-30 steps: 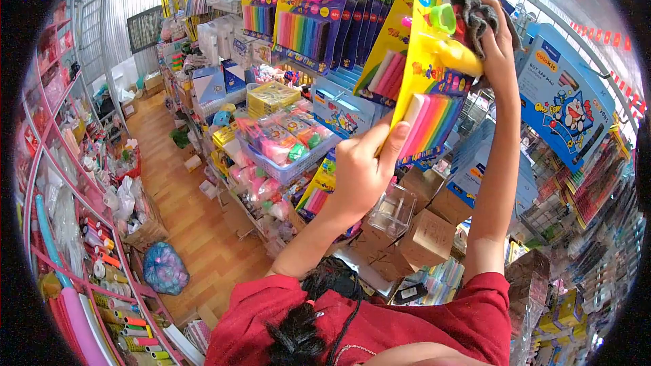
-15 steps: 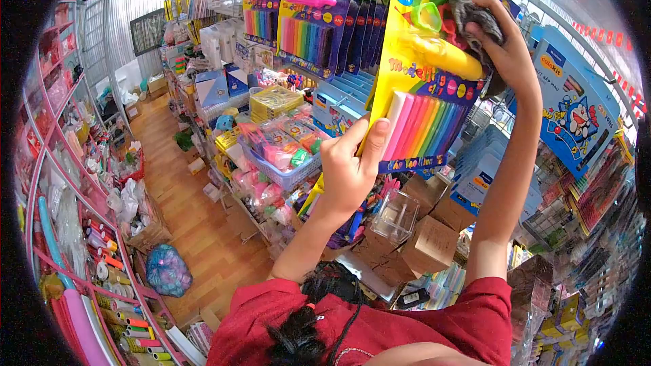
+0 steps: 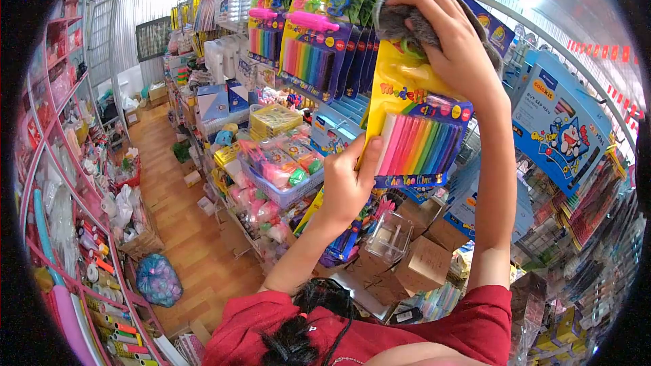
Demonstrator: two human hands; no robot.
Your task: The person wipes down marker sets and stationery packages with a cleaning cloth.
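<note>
A hanging modelling clay pack (image 3: 424, 142) with a yellow and purple card and a row of coloured sticks faces me. My left hand (image 3: 349, 179) pinches its lower left edge, thumb on the front. Higher up, my right hand (image 3: 451, 41) presses a dark grey cloth (image 3: 400, 20) against the upper front of the pack, fingers curled over it. The cloth and hand hide most of the moulds and the roller under the plastic. Left of it hang more clay packs (image 3: 315, 47) of the same kind.
Blue crayon boxes (image 3: 563, 122) hang at the right. Below are a basket of bagged goods (image 3: 285, 176), a clear plastic box (image 3: 390, 237) and cardboard boxes (image 3: 424, 264). A pink shelf rack (image 3: 41, 156) lines the left aisle, with a stuffed blue bag (image 3: 159, 279) on the wooden floor.
My right hand has moved the cloth from the pack's upper right side leftward across its upper front. My left hand keeps hold of the edge, and the view has shifted slightly.
</note>
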